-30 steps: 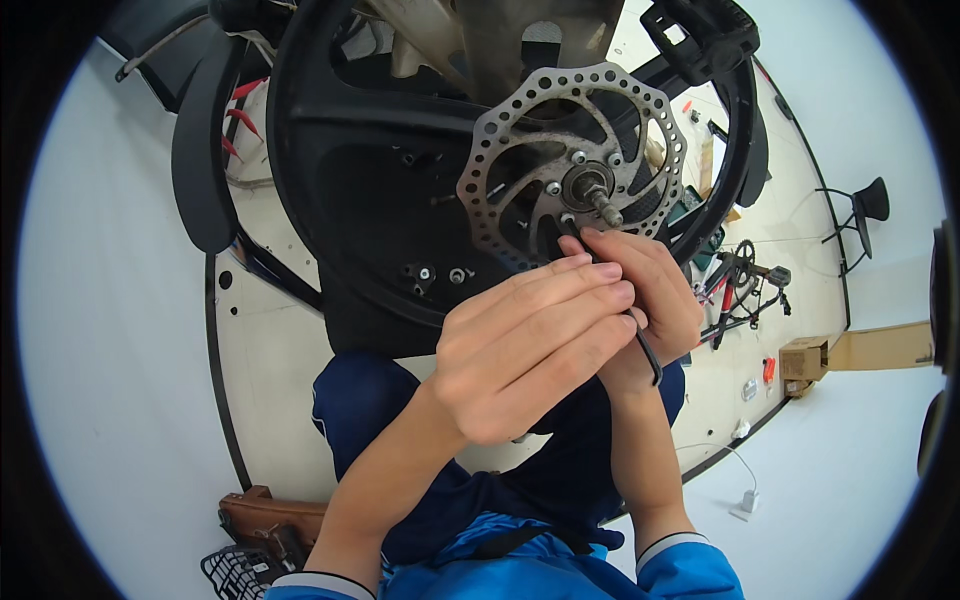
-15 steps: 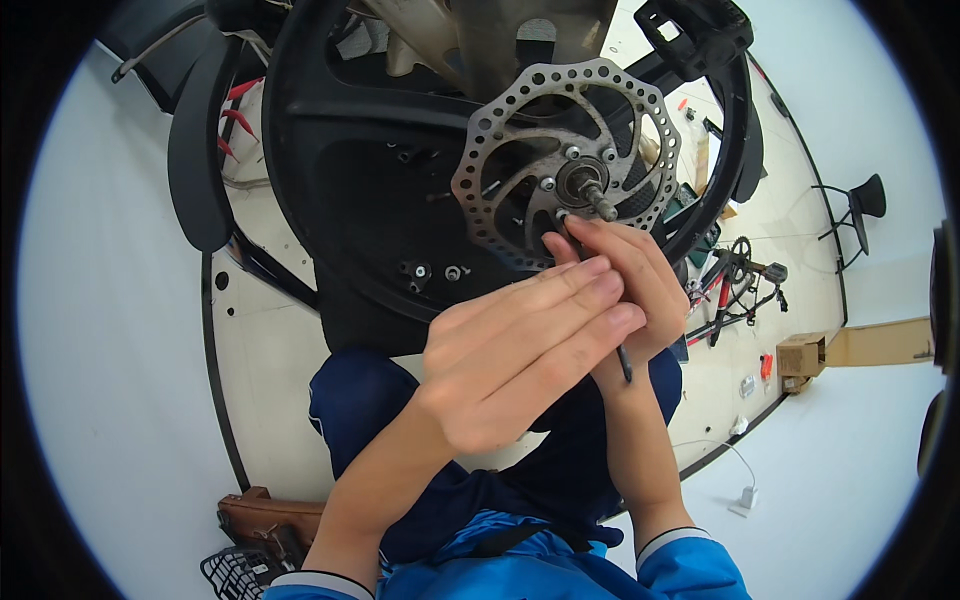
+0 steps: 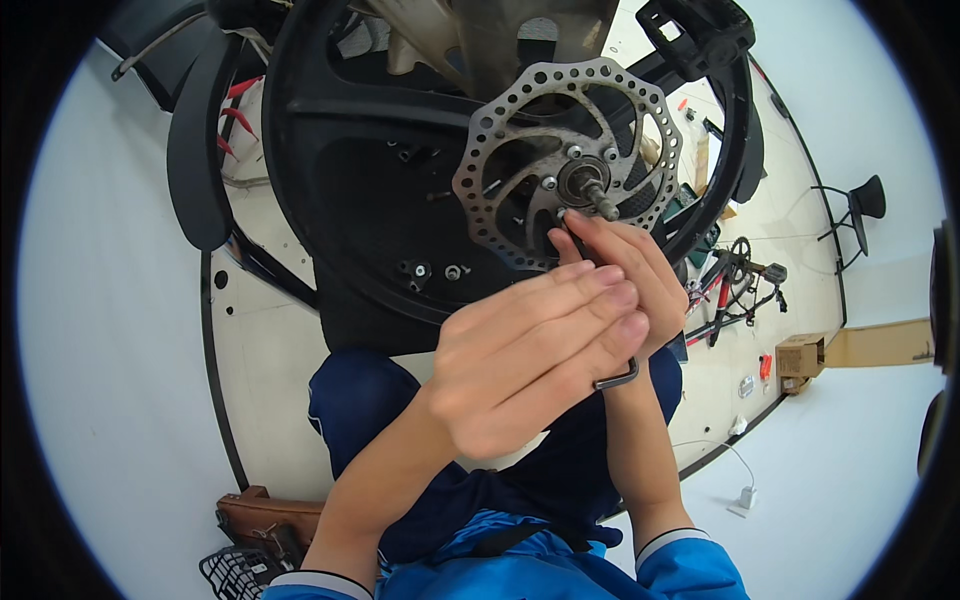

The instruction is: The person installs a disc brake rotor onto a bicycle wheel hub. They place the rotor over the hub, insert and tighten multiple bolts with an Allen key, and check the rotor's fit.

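Observation:
A silver brake disc point(image 3: 480, 205) with many holes sits on a black spoked wheel point(image 3: 400, 108), and a threaded axle point(image 3: 600, 200) stands up at its hub. Several bolts ring the hub. My right hand point(image 3: 650, 275) pinches the upper part of a black hex key point(image 3: 620, 380), its fingertips close against the disc's lowest bolt. My left hand point(image 3: 530, 360) lies across the right one, fingers pressed together around the key. Below them the key's bent end sticks out. Whether its tip sits in the bolt is hidden by my fingers.
Under the wheel is a black seat point(image 3: 345, 325) with loose small metal parts point(image 3: 452, 272) on it. A pedal point(image 3: 695, 38) is at the upper right. A bicycle point(image 3: 735, 290) lies on the floor to the right, near a cardboard box point(image 3: 800, 355). A black chair point(image 3: 862, 205) stands farther off.
The hex key has turned: its bent end pointed down before and now points left. My left hand has shifted slightly right with it; my right fingertips stay by the bolt.

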### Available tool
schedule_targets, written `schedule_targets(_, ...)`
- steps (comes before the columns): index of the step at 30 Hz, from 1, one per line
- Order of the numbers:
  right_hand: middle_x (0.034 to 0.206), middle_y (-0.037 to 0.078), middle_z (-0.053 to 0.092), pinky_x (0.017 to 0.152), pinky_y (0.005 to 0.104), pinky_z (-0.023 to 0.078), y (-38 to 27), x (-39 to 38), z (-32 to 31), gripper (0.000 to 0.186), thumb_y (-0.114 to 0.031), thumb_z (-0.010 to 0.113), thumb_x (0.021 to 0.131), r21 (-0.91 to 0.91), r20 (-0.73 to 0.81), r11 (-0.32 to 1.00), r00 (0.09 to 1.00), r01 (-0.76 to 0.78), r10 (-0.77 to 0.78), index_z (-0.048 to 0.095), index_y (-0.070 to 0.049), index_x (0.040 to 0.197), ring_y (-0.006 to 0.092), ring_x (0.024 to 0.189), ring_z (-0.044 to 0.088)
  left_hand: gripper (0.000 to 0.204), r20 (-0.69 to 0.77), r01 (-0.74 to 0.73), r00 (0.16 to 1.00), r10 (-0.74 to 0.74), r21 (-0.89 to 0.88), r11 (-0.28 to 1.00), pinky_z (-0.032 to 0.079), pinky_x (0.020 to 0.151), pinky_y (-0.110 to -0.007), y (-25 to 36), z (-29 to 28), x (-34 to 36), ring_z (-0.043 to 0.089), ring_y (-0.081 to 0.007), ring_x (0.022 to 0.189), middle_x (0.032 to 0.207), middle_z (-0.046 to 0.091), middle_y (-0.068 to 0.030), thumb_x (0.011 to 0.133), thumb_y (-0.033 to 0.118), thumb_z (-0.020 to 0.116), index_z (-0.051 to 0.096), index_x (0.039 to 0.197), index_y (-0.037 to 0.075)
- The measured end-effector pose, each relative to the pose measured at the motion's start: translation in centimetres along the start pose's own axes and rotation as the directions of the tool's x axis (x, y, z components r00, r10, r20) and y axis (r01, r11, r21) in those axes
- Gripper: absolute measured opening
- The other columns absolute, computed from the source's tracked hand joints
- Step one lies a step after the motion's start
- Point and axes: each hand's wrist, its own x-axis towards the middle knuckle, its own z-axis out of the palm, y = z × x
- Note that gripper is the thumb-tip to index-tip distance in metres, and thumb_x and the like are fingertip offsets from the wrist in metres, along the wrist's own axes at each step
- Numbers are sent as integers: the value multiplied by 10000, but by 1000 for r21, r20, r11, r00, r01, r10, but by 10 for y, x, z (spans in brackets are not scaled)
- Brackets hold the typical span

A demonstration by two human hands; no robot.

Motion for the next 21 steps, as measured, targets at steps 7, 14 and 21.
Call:
schedule_targets(7,931,138,742,688,283,583,2,-2,0,345,90,812,738,-5,-1,1000,1000,-21,21,775,32,1077,200,803,721,357,-58,28,998,-29,-18,999,642,873,-383,-3,8,3,749,-287,938,932,750,-134,689,55,877,788,1026,-21)
schedule_targets(14,919,108,731,655,267,571,-3,3,2,301,79,850,734,-207,15,978,1000,-21,25,773,18,1019,179,782,711,281,50,21,999,-19,-36,999,631,929,-423,-1,8,4,758,-313,998,986,766,-173,745,39,769,789,1014,-39)
schedule_targets(21,906,86,719,586,240,511,0,3,4,297,80,863,732,-132,-20,991,999,-33,31,776,11,1007,141,684,658,259,-30,9,1000,-9,1,1000,648,893,-431,0,2,2,762,-315,975,978,766,-171,754,22,839,761,993,-37)
